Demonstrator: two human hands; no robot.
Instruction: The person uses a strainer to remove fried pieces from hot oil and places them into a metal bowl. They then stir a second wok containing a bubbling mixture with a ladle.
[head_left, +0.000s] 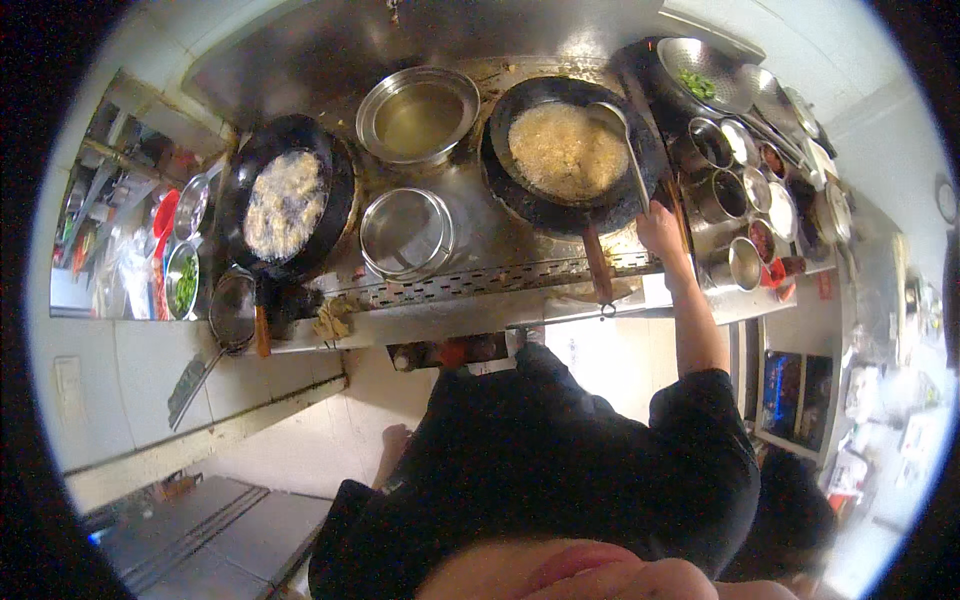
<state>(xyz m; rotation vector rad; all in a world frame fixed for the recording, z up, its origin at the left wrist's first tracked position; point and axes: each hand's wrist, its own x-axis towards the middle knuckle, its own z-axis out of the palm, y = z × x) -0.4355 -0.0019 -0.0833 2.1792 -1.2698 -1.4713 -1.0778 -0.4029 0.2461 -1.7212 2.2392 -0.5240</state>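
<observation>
My right hand (660, 229) grips the handle of a metal ladle (635, 161), whose bowl sits at the upper right of the food in a black wok (517, 120). Pale, bubbling food (566, 150) fills the middle of that wok, and its wooden handle (598, 262) points towards me. My left hand (395, 433) hangs low beside my body, away from the stove; its fingers look curled, and whether it holds anything is hidden. At the left, a second wok (311, 127) holds pieces frying in foaming oil (285, 206).
Between the woks stand a metal pot of liquid (418, 124) and a round strainer (403, 232). A handled strainer (232, 307) overhangs the left edge. Metal seasoning containers (724, 195) and a perforated bowl with greens (705, 71) crowd the right. A crumpled cloth (332, 319) lies on the front edge.
</observation>
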